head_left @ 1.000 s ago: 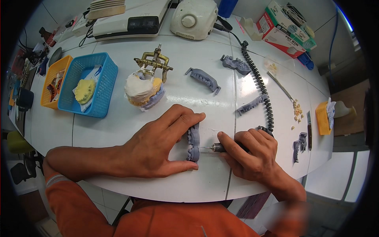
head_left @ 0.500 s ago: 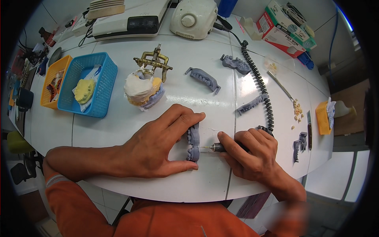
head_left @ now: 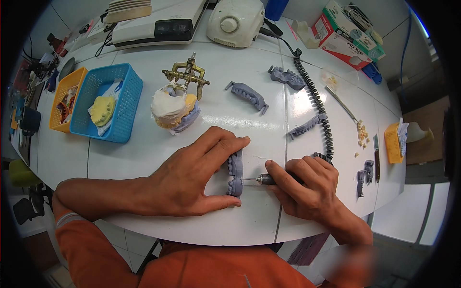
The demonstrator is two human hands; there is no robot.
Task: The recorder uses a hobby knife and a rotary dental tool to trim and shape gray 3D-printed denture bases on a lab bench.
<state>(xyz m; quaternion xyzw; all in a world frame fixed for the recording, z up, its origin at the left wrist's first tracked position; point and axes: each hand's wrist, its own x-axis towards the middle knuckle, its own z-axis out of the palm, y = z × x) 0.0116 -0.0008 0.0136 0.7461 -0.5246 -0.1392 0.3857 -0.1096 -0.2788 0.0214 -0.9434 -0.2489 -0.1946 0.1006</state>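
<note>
A grey dental model (head_left: 235, 174) with a row of teeth lies on the white table. My left hand (head_left: 185, 177) is closed on its two ends, thumb at the near end and index finger at the far end. In my right hand (head_left: 307, 189) is a dark rotary handpiece (head_left: 265, 179), gripped like a pen. Its thin bur points left and reaches the model's right side; whether the tip touches cannot be made out. A black coiled cord (head_left: 314, 93) runs from behind that hand toward a white control box (head_left: 235, 24).
A brass articulator (head_left: 187, 77) with a plaster cast (head_left: 169, 106) stands beyond my left hand. Blue (head_left: 129, 108) and orange (head_left: 56, 124) baskets are at left. Several grey dental pieces (head_left: 247, 96) lie farther off. At right are loose teeth (head_left: 362, 133) and a knife (head_left: 376, 161).
</note>
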